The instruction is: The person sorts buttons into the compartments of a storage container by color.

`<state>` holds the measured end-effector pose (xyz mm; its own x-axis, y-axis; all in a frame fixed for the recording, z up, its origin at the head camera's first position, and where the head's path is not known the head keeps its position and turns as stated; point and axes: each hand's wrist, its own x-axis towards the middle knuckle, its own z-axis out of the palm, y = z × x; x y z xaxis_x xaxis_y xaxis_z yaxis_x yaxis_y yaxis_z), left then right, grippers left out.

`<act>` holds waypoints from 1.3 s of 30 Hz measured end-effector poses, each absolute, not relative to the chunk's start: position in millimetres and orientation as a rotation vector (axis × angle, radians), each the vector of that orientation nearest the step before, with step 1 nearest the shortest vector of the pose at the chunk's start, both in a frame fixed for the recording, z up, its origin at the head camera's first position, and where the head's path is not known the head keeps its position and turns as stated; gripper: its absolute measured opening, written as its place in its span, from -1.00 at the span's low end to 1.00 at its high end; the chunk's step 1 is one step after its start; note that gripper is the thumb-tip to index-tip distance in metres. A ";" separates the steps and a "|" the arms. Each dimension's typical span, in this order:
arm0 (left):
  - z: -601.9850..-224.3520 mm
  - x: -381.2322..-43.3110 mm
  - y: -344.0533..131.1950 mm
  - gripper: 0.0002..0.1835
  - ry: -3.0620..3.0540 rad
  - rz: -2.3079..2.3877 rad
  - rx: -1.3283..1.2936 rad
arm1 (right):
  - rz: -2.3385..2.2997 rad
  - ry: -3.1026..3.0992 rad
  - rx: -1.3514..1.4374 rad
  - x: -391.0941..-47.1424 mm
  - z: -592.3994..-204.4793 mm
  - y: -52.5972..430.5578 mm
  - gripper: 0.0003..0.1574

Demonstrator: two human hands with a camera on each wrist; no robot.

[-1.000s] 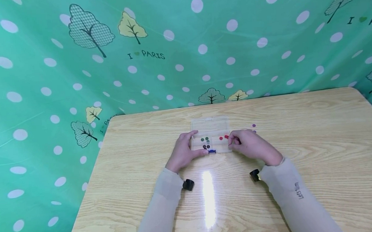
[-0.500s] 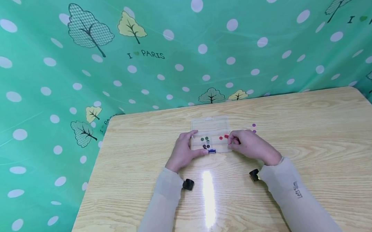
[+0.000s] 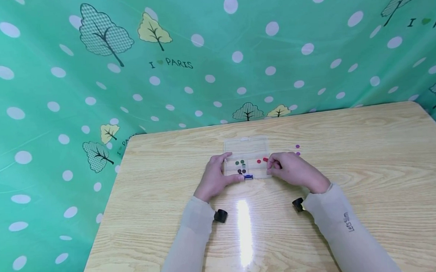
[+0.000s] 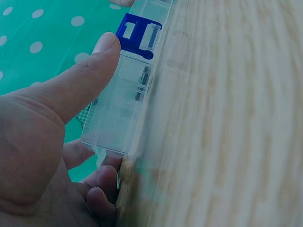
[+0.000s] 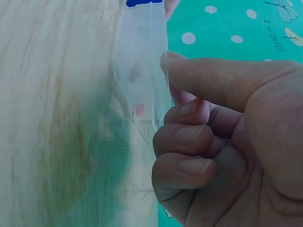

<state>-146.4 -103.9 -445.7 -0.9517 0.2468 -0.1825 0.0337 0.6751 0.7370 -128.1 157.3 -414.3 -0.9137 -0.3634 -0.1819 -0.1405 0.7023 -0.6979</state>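
A clear plastic case [image 3: 246, 147] lies on the table with its lid raised at the back and a blue latch [image 3: 248, 177] in front. My left hand [image 3: 216, 177] grips its left end, thumb on the front wall beside the latch. Inside, green discs [image 3: 242, 162] and dark discs [image 3: 244, 171] occupy the left compartments, and red discs [image 3: 259, 161] lie on the right. At the case's right end is my right hand [image 3: 290, 167], its thumb and index finger close together and the other fingers curled. What lies between those fingertips is hidden. A red piece [image 5: 140, 110] shows through the wall.
Two purple discs [image 3: 297, 150] lie on the wooden table [image 3: 161, 187], behind my right hand. A green dotted cloth [image 3: 214, 55] hangs beyond the table's back edge and along its left side. Each wrist carries a small black camera [image 3: 220, 216].
Both hands keep almost the same place and pose at the case. The discs show no clear movement; only the head view shifts very slightly.
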 end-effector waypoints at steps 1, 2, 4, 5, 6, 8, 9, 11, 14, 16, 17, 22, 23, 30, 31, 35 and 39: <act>-445.6 -146.2 -103.9 0.04 2.624 1.143 0.226 | -1.032 2.605 -0.394 -128.1 -413.9 157.2 -0.95; -445.5 -146.1 -103.9 0.04 2.626 1.142 0.227 | -1.032 2.605 -0.389 -128.0 -413.5 157.0 -0.95; -445.4 -145.9 -104.0 0.05 2.627 1.139 0.230 | -1.029 2.606 -0.381 -128.0 -412.7 156.7 -0.94; -445.5 -145.9 -104.0 0.05 2.628 1.137 0.231 | -1.028 2.607 -0.378 -128.0 -412.3 156.6 -0.93; -445.5 -145.8 -103.9 0.05 2.629 1.136 0.232 | -1.029 2.608 -0.378 -128.0 -411.9 156.4 -0.93; -445.6 -146.0 -104.0 0.05 2.629 1.138 0.234 | -1.030 2.610 -0.378 -127.9 -411.7 156.6 -0.93; -445.7 -146.1 -104.1 0.05 2.628 1.139 0.233 | -1.034 2.610 -0.378 -127.7 -411.6 156.7 -0.93; -445.6 -146.4 -103.9 0.05 2.628 1.138 0.233 | -1.041 2.610 -0.382 -127.6 -412.0 157.7 -0.93; -445.3 -146.6 -103.8 0.04 2.627 1.137 0.228 | -1.055 2.614 -0.385 -127.5 -412.2 159.5 -0.94; -445.5 -146.8 -103.7 0.04 2.629 1.134 0.227 | -1.064 2.618 -0.387 -128.0 -411.9 160.7 -0.94; -445.6 -146.9 -103.6 0.04 2.629 1.134 0.226 | -1.068 2.619 -0.385 -128.3 -411.7 161.4 -0.93; -445.8 -147.0 -103.3 0.04 2.634 1.123 0.232 | -1.076 2.624 -0.366 -129.8 -411.6 163.7 -0.91; -445.8 -147.0 -103.2 0.04 2.634 1.121 0.233 | -1.075 2.627 -0.363 -130.0 -411.7 164.1 -0.90; -445.6 -146.4 -103.2 0.03 2.636 1.121 0.235 | -1.088 2.634 -0.313 -130.5 -412.3 167.2 -0.89; -445.5 -146.3 -103.1 0.03 2.635 1.122 0.234 | -1.092 2.635 -0.308 -130.6 -412.4 167.7 -0.89; -445.3 -146.1 -102.9 0.03 2.633 1.122 0.230 | -1.101 2.647 -0.299 -131.4 -412.4 169.1 -0.90; -445.5 -146.2 -102.8 0.03 2.636 1.116 0.228 | -1.090 2.664 -0.286 -132.6 -412.6 170.0 -0.91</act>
